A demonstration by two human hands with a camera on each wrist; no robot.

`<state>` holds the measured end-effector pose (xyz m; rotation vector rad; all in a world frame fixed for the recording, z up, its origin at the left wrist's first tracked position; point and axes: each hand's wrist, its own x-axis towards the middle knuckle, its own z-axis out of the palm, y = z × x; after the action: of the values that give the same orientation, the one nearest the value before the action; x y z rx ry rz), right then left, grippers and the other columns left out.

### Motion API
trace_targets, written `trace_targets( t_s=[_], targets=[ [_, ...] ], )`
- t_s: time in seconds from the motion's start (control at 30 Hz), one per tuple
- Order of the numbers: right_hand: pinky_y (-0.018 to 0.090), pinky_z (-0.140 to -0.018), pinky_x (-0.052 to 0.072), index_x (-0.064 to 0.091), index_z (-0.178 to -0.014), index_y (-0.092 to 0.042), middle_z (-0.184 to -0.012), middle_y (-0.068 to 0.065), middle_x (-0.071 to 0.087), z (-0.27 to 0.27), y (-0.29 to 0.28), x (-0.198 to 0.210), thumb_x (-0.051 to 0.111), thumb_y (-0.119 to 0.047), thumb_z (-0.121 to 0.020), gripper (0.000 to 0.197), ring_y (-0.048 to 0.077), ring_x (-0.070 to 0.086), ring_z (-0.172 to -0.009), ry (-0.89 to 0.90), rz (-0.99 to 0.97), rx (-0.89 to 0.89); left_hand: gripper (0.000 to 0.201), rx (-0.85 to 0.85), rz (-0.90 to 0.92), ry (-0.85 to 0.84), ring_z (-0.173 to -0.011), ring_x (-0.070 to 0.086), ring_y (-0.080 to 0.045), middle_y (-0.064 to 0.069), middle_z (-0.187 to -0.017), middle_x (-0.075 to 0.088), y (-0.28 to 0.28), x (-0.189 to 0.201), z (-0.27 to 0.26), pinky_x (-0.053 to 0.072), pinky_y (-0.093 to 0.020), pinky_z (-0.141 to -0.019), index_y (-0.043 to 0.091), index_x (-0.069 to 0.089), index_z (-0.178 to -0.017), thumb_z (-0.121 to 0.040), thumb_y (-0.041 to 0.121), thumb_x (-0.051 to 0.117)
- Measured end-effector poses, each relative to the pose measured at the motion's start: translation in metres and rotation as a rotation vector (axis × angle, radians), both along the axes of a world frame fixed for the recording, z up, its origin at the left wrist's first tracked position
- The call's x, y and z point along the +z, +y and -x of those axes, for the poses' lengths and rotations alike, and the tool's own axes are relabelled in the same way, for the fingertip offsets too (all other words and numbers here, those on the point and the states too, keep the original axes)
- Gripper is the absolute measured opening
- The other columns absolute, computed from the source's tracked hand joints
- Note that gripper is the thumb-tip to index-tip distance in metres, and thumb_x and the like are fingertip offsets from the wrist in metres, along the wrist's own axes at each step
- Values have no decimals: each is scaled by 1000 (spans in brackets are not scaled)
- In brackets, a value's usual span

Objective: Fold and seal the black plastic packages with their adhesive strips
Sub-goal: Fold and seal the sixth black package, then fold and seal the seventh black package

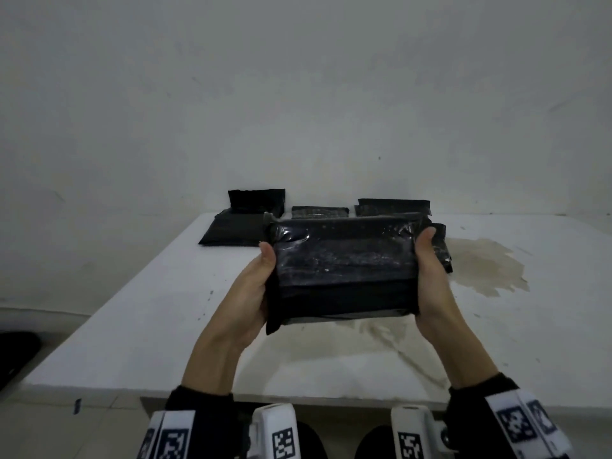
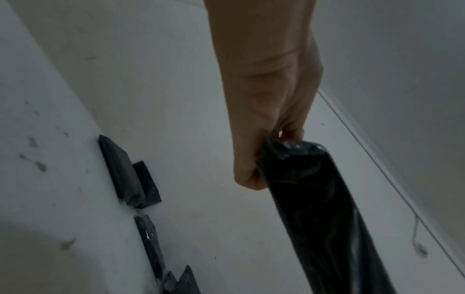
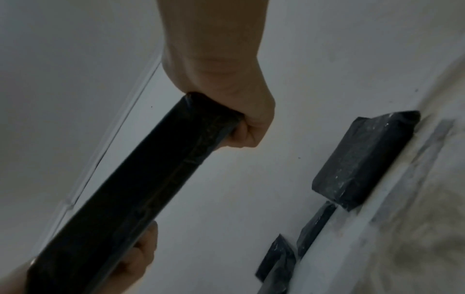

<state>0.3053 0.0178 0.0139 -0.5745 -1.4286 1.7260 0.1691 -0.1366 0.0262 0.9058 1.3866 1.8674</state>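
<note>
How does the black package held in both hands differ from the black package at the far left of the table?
The held package is lifted off the table, gripped at its ends by the left hand and right hand; the far-left package lies untouched. The held one's flap is folded down; the far-left one's stands up. Both are black plastic.

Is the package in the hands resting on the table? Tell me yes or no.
No: both the left hand and right hand hold the black package lifted clear above the table.

The package (image 1: 344, 270) is glossy black, the table (image 1: 165, 309) white with a brownish stain (image 1: 486, 263), the wall (image 1: 298, 94) pale grey.
</note>
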Motion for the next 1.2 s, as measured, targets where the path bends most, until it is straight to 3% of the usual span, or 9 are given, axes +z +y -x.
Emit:
trace_targets(
  t_s=[0.1,0.23,0.37,0.47,0.6,0.8,0.93,1.07,1.2],
  targets=[
    [34,-73,55,69,-86,-19,-79,-2,74,-2,8,1,41,-46,-93,40,15,71,-75,82,133,11,45,-26,-104,-29,-98,67,-17,-4,-104,71,0,1,0,55,-24,-75,8,60,-111,-83,37,38],
    [24,-51,55,76,-72,-18,-76,1,74,-3,12,-4,41,-30,-97,46,15,70,-67,186,203,83,39,-72,-245,-59,-101,65,-19,-8,-109,68,1,2,2,54,-27,-83,5,54,-121,-88,21,39],
    [30,-65,58,63,-111,-4,-98,10,71,-1,10,-1,38,-22,-98,33,23,69,-87,197,170,109,37,-47,-313,-82,-98,66,-17,-7,-108,68,2,3,5,55,-25,-80,8,53,-122,-89,16,39],
    [36,-79,58,56,-121,-6,-108,11,67,7,9,2,38,-19,-99,32,26,65,-97,222,123,87,33,110,-230,-69,-85,68,-14,-3,-94,72,10,3,7,56,-23,-66,11,61,-111,-100,15,30],
    [36,-81,57,59,-118,-4,-111,15,66,25,13,13,36,-24,-101,35,27,65,-100,152,94,80,37,333,-95,18,-79,62,-20,-5,-82,66,27,12,15,51,-31,-71,12,60,-87,-102,21,28],
    [28,-57,57,66,-89,-8,-70,3,72,64,32,21,42,-34,-97,36,19,68,-71,111,230,37,45,421,-43,180,-93,64,-29,-13,-93,68,54,36,54,51,-42,-85,17,64,-82,-101,36,29],
    [34,-54,56,62,-101,-4,-90,13,68,103,61,10,43,-41,-95,42,26,64,-79,21,407,-6,47,456,85,34,-102,60,-34,-15,-100,65,90,20,97,48,-46,-92,16,60,-79,-98,46,29],
    [39,-76,52,56,-123,-7,-117,16,61,142,93,6,24,-59,-94,68,32,60,-101,63,486,-116,85,383,142,-129,-99,63,-31,-15,-107,67,124,10,135,49,-44,-93,14,65,-99,-68,82,24],
    [41,-89,50,59,-101,-11,-100,11,65,181,126,13,41,-72,-81,66,26,63,-87,39,361,-136,81,285,229,6,-99,58,-21,-6,-112,61,156,13,165,47,-33,-89,8,54,-114,-64,71,64]
  ],
)
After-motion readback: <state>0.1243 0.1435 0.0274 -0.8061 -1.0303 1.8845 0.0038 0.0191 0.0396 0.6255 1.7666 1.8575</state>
